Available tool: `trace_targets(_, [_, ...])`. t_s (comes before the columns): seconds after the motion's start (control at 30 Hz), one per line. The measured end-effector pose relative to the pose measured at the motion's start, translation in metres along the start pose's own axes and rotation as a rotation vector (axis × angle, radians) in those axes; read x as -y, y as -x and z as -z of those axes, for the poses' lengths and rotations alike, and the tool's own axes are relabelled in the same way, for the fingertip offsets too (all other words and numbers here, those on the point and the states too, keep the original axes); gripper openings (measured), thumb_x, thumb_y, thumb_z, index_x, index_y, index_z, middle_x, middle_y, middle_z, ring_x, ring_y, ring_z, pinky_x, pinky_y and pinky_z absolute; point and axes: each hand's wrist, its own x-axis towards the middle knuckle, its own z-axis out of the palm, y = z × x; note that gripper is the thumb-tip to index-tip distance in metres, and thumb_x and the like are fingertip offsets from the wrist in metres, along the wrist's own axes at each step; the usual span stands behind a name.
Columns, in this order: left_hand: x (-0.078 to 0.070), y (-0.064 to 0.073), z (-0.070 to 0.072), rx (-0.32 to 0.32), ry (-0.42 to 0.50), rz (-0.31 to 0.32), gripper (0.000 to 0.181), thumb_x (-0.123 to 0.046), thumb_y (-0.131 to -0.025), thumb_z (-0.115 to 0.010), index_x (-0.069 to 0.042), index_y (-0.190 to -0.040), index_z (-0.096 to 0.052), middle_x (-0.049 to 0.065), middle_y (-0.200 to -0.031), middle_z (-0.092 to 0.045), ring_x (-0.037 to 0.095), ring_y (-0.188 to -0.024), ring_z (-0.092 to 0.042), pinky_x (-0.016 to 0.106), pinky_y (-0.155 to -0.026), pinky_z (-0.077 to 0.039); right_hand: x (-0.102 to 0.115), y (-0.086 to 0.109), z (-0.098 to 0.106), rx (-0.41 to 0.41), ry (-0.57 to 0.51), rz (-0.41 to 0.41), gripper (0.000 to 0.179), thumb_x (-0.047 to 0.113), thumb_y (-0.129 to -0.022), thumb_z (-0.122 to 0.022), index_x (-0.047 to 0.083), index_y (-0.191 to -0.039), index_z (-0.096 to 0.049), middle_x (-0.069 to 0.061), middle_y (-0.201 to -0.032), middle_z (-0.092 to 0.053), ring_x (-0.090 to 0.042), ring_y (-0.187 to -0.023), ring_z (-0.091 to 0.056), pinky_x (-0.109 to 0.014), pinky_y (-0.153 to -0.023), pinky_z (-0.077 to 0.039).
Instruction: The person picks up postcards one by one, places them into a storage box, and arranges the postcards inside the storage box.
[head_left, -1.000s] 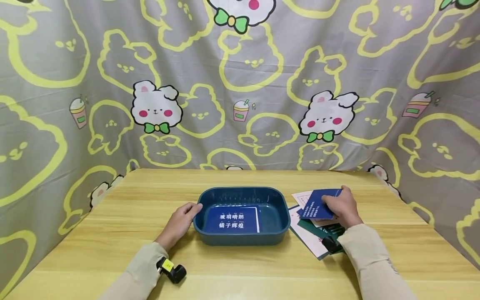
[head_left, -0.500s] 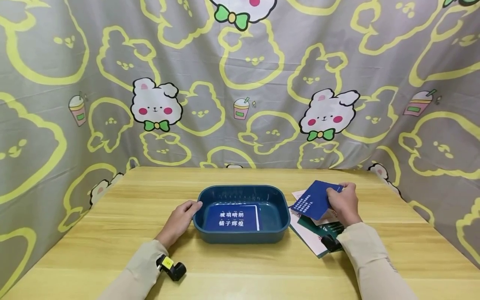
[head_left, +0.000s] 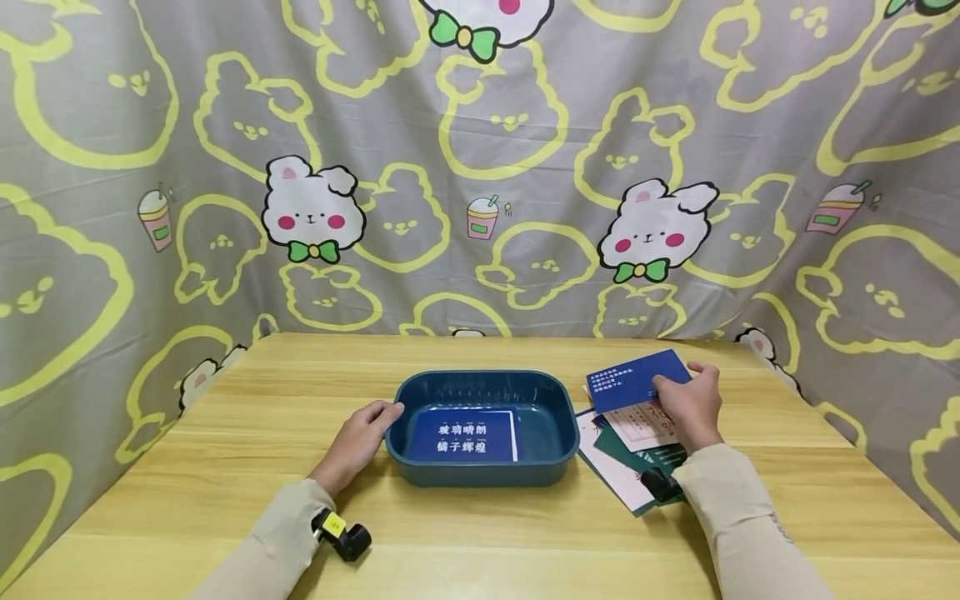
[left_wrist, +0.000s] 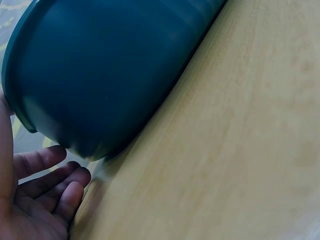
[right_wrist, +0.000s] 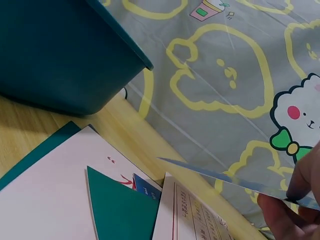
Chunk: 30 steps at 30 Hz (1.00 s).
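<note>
My right hand pinches a blue card with white printed lines, thumb on top. In the right wrist view the card shows edge-on, raised above a loose pile. That pile holds a pink-white card, a dark green card and a cream card with red print. A dark teal plastic basin stands left of them. Inside lies a blue card with large white characters. At the basin's left end my left hand holds the rim, its fingers at the outer wall.
The wooden table reaches back to a grey curtain with yellow outlines and white rabbit heads. A small black camera sits on each wrist, the left camera bearing a yellow label.
The blue card in my right hand has been lifted off the pile and turned, exposing more of the cream card beneath. My left hand and the basin have stayed in place.
</note>
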Motion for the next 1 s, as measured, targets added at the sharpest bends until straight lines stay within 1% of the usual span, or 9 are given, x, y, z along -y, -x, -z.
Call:
trace_targets(0.1, [0.001,0.000,0.000,0.000,0.000,0.002,0.051,-0.051,-0.099,-0.048,-0.005,-0.115,-0.064,0.007,-0.112,-0.063,0.023,-0.099,-0.054,0.042,-0.087,-0.043,0.000,-0.002,-0.001,0.012,-0.007,-0.004,0.072,0.013,-0.091,-0.055,0.001,-0.151,-0.016,-0.037,-0.137,-0.034,-0.043,-0.115,-0.050,-0.047,-0.086,-0.051])
trace_targets(0.17, [0.001,0.000,-0.001,0.000,-0.001,0.004,0.051,-0.051,-0.099,-0.048,-0.005,-0.116,-0.064,0.007,-0.112,-0.063,0.023,-0.099,-0.054,0.042,-0.087,-0.043,0.000,-0.004,-0.001,0.016,-0.015,-0.015,0.072,0.013,-0.091,-0.056,0.002,-0.152,-0.017,-0.035,-0.138,-0.035,-0.043,-0.114,-0.052,-0.040,-0.072,-0.056])
trace_targets(0.27, [0.000,0.000,-0.001,-0.001,-0.003,0.003,0.052,-0.052,-0.099,-0.048,-0.006,-0.116,-0.064,0.007,-0.112,-0.062,0.023,-0.099,-0.054,0.042,-0.088,-0.043,-0.001,-0.008,-0.002,0.019,-0.033,-0.021,0.073,0.012,-0.091,-0.056,0.003,-0.152,-0.017,-0.034,-0.137,-0.037,-0.042,-0.110,-0.054,-0.030,-0.055,-0.055])
trace_targets(0.33, [0.000,-0.001,-0.002,-0.002,-0.003,0.000,0.051,-0.051,-0.099,-0.048,-0.005,-0.116,-0.064,0.007,-0.112,-0.062,0.024,-0.099,-0.054,0.043,-0.088,-0.043,0.000,-0.009,-0.002,0.019,-0.044,-0.023,0.074,0.012,-0.090,-0.056,0.005,-0.152,-0.017,-0.033,-0.135,-0.039,-0.041,-0.108,-0.056,-0.028,-0.050,-0.053])
trace_targets(0.43, [0.000,-0.001,-0.002,-0.003,-0.004,-0.003,0.051,-0.051,-0.099,-0.048,-0.006,-0.115,-0.064,0.007,-0.112,-0.062,0.024,-0.099,-0.054,0.043,-0.088,-0.043,0.001,-0.009,-0.002,0.022,-0.069,-0.016,0.073,0.011,-0.090,-0.055,0.007,-0.152,-0.017,-0.032,-0.135,-0.040,-0.040,-0.107,-0.057,-0.030,-0.055,-0.055])
trace_targets(0.6, [0.001,0.001,-0.001,-0.002,-0.001,-0.001,0.051,-0.052,-0.099,-0.048,-0.005,-0.115,-0.064,0.007,-0.111,-0.062,0.023,-0.099,-0.054,0.042,-0.087,-0.043,0.009,0.001,-0.003,0.010,-0.067,0.001,0.068,0.013,-0.092,-0.051,0.007,-0.151,-0.018,-0.030,-0.134,-0.041,-0.036,-0.106,-0.058,-0.038,-0.076,-0.055])
trace_targets(0.67, [0.001,0.002,0.000,-0.001,0.002,0.002,0.052,-0.052,-0.098,-0.048,-0.005,-0.115,-0.064,0.007,-0.112,-0.062,0.024,-0.099,-0.054,0.043,-0.088,-0.043,0.011,0.002,-0.004,0.003,-0.071,0.006,0.066,0.014,-0.093,-0.049,0.007,-0.151,-0.019,-0.028,-0.132,-0.043,-0.034,-0.105,-0.058,-0.037,-0.078,-0.055])
trace_targets(0.9, [0.001,0.002,0.000,0.001,0.003,0.003,0.056,-0.056,-0.097,-0.047,-0.006,-0.116,-0.064,0.008,-0.113,-0.062,0.024,-0.100,-0.053,0.043,-0.088,-0.043,0.021,0.007,-0.002,-0.068,-0.109,0.020,0.053,0.014,-0.095,-0.041,0.007,-0.147,-0.031,-0.022,-0.121,-0.047,-0.025,-0.090,-0.057,-0.031,-0.066,-0.055])
trace_targets(1.0, [0.001,0.001,0.000,0.000,0.000,0.002,0.055,-0.055,-0.097,-0.047,-0.005,-0.115,-0.064,0.007,-0.112,-0.062,0.023,-0.098,-0.053,0.042,-0.087,-0.043,0.026,0.010,0.000,-0.097,-0.080,0.035,0.049,0.013,-0.094,-0.041,0.005,-0.143,-0.038,-0.018,-0.117,-0.048,-0.023,-0.089,-0.052,-0.029,-0.062,-0.050])
